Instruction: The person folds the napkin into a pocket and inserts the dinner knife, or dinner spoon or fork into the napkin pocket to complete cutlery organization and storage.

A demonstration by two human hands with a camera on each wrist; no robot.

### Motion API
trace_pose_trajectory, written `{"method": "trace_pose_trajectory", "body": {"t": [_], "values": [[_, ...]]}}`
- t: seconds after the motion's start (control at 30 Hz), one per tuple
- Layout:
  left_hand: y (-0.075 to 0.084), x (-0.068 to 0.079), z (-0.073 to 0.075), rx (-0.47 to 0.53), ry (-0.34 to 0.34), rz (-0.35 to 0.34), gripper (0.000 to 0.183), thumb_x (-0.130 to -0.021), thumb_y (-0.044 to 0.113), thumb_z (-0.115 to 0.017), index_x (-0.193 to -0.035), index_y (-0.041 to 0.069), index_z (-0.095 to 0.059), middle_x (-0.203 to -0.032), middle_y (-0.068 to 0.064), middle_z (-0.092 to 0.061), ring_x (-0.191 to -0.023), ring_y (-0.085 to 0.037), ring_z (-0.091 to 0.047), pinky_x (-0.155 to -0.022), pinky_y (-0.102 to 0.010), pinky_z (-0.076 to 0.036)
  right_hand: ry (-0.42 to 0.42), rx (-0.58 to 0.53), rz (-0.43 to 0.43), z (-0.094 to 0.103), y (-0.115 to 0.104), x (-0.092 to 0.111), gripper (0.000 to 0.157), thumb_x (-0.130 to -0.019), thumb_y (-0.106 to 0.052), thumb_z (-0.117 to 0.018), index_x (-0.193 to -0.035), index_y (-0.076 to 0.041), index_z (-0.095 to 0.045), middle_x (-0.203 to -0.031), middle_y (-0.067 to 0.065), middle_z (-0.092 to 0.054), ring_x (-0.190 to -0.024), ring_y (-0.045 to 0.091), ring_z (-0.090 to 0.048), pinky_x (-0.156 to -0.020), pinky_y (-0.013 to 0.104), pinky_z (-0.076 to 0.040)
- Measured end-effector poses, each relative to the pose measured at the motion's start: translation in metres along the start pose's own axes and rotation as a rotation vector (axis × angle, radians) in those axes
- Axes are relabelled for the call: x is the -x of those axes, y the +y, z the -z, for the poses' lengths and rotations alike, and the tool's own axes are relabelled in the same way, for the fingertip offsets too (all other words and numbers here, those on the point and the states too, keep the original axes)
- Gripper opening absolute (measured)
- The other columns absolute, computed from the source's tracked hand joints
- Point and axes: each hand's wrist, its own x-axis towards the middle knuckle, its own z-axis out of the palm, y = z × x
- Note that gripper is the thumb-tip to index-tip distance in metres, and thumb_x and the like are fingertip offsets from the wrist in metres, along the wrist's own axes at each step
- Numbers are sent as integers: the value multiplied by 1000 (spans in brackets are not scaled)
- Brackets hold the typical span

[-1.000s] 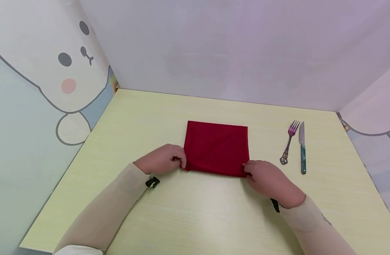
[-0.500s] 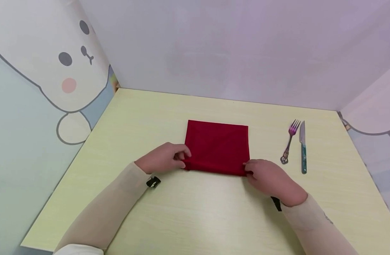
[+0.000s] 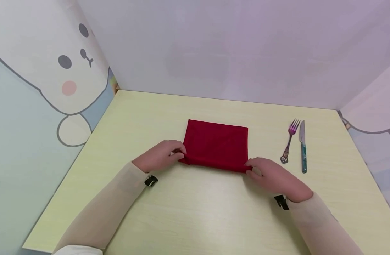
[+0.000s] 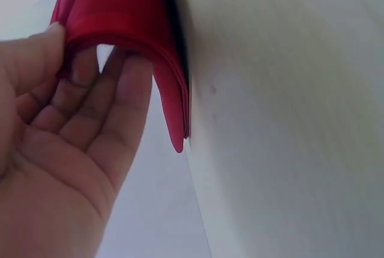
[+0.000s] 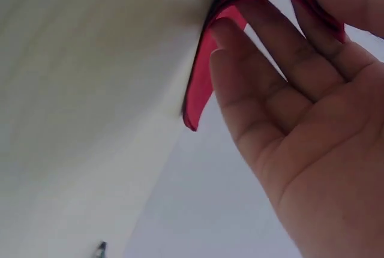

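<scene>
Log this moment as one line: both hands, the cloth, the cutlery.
left hand: pinching cloth at near left corner; right hand: pinching near right corner; fork, knife: on table, untouched

Fork and knife, lying side by side without touching on the right-hand part of a pale yellow-green table. The fork, tines toward the far edge, has a purplish head and an openwork handle end; it slants so that its tines come nearest the knife. The knife, blade directed away, has a teal handle. A pale, lilac-tinted back wall stands along the far edge. The pale blue-green left wall bears a printed white cartoon animal with grey eyes, pink cheek and grey outline. The right wall shows part of a white, grey-outlined figure.
</scene>
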Motion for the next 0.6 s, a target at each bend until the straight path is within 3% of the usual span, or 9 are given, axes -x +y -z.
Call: {"method": "trace_pose_trajectory", "body": {"t": [0.17, 0.4, 0.6], "values": [[1, -2, 1, 44, 53, -8, 10, -104, 14, -64, -111, 19, -66, -106, 8, -65, -94, -14, -62, -88, -34, -53, 25, -152, -51, 2, 7, 2, 16, -106, -20, -58, -121, -21, -64, -114, -6, -68, -111, 23, -65, -94, 47, -53], [-1, -18, 4, 106, 59, 69, 14, -105, 15, -62, -118, 19, -64, -107, 3, -65, -79, -19, -65, -79, -37, -55, 39, -313, -118, 7, 11, -10, 8, -108, -20, -55, -106, -13, -58, -88, 6, -60, -79, 22, -54, -69, 34, -46], [-11, -36, 7, 108, 21, 147, 23, -105, 18, -61, -128, 12, -65, -105, -2, -64, -76, -17, -65, -84, -36, -52, -3, -440, -216, 9, 14, -29, 15, -109, -17, -53, -104, -4, -57, -87, 8, -62, -80, 23, -60, -74, 37, -52]]}}
